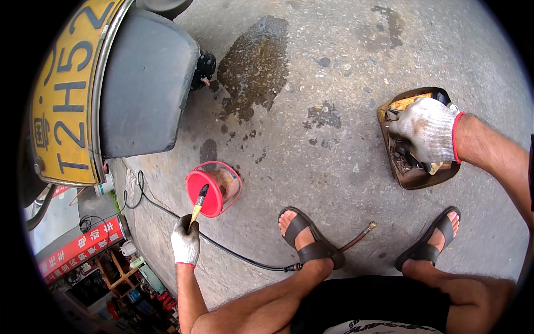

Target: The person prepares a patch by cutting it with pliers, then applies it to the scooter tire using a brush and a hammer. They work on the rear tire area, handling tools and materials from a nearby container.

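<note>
In a white knit glove, my left hand (185,240) is closed around the pale handle of a paintbrush (197,207). Its dark bristles point up and away, in front of the red disc-shaped part of a small bucket (194,181). This bucket has a pink rim and a see-through side, with brownish stuff showing inside. On the right, my right hand (425,127), also gloved, reaches down into a brown tool tray (414,182) with its fingers curled. Loose tools and small metal parts lie around it there. Whatever those fingers grip is hidden.
A vehicle's dark mudguard (147,83) and yellow plate (67,100) hang at the upper left. A black hose (245,260) with a brass fitting runs across the concrete, past my sandalled left foot (305,234). Wet patches (256,61) darken the ground. Shelves and clutter (119,278) stand lower left.
</note>
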The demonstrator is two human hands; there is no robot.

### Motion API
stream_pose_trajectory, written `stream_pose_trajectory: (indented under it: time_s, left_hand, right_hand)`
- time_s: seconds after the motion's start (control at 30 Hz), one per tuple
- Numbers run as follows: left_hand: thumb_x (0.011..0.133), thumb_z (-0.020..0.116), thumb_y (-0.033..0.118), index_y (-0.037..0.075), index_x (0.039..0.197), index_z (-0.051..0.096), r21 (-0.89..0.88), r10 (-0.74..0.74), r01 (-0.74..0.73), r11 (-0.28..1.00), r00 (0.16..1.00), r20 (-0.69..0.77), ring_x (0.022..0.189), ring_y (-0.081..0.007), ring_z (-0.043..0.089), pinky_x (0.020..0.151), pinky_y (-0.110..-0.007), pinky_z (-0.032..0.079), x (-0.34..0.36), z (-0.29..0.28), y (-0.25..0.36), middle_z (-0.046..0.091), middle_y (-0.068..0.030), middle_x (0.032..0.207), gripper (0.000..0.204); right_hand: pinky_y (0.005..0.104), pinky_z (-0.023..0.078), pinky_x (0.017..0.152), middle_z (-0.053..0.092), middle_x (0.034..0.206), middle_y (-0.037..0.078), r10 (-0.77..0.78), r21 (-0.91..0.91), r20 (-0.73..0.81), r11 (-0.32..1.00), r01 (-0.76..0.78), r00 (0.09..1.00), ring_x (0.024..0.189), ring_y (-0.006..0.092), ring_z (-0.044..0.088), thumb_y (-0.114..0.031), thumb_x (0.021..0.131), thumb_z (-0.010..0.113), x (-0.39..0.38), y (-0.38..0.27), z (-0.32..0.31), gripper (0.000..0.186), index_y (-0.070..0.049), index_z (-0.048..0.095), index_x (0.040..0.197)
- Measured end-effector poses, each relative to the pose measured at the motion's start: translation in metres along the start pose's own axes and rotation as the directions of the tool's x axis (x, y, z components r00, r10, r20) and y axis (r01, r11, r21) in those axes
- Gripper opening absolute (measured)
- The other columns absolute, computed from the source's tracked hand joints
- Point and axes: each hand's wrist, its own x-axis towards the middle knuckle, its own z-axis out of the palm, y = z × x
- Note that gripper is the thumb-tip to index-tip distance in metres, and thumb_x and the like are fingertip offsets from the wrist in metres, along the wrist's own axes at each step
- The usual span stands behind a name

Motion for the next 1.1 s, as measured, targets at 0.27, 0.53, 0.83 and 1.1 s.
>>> stream_pose_trajectory:
  time_s: [0.27, 0.53, 0.83, 1.1]
  left_hand:
    - [0.089, 0.063, 0.012, 0.002, 0.109, 0.069, 0.194, 0.071, -0.087, 0.977, 0.994, 0.085, 0.091, -0.038, 0.068, 0.079, -0.042, 0.053, 0.008, 0.006, 0.002, 0.069, -0.0218, 0.099, 0.023]
    - [0.09, 0.066, 0.014, 0.003, 0.115, 0.067, 0.123, 0.158, -0.16, 0.979, 0.987, 0.024, 0.094, -0.0287, 0.068, 0.082, -0.039, 0.054, 0.034, 0.0, 0.023, 0.069, -0.0164, 0.107, 0.027]
    - [0.097, 0.059, 0.009, 0.0, 0.124, 0.062, -0.249, 0.206, -0.207, 0.946, 0.978, -0.032, 0.106, -0.023, 0.064, 0.094, -0.034, 0.05, 0.066, -0.016, 0.077, 0.067, -0.0132, 0.117, 0.029]
    - [0.094, 0.06, 0.004, 0.0, 0.121, 0.063, -0.383, 0.35, -0.295, 0.876, 0.933, 0.081, 0.103, -0.0206, 0.063, 0.093, -0.032, 0.049, 0.035, 0.041, 0.15, 0.067, -0.0115, 0.112, 0.027]
  right_hand:
    - [0.0409, 0.06, 0.076, 0.072, 0.092, 0.016, -0.026, -0.01, -0.031, 1.0, 0.025, 0.999, 0.087, 0.0322, 0.072, -0.014, 0.082, 0.068, 0.005, 0.003, 0.001, 0.029, -0.007, 0.07, 0.11]
    - [0.0427, 0.059, 0.076, 0.071, 0.09, 0.018, -0.01, -0.001, -0.044, 1.0, 0.01, 0.999, 0.087, 0.0345, 0.071, -0.016, 0.083, 0.069, 0.004, 0.011, 0.007, 0.029, -0.004, 0.068, 0.11]
    - [0.0426, 0.058, 0.077, 0.071, 0.091, 0.019, -0.021, 0.036, -0.026, 0.999, 0.021, 0.999, 0.088, 0.0348, 0.071, -0.013, 0.08, 0.07, 0.013, 0.007, -0.001, 0.028, -0.004, 0.068, 0.107]
    - [0.0424, 0.058, 0.079, 0.072, 0.096, 0.018, 0.062, 0.001, -0.001, 0.998, -0.062, 0.998, 0.091, 0.0345, 0.072, -0.011, 0.082, 0.064, 0.019, 0.024, -0.006, 0.02, -0.005, 0.07, 0.101]
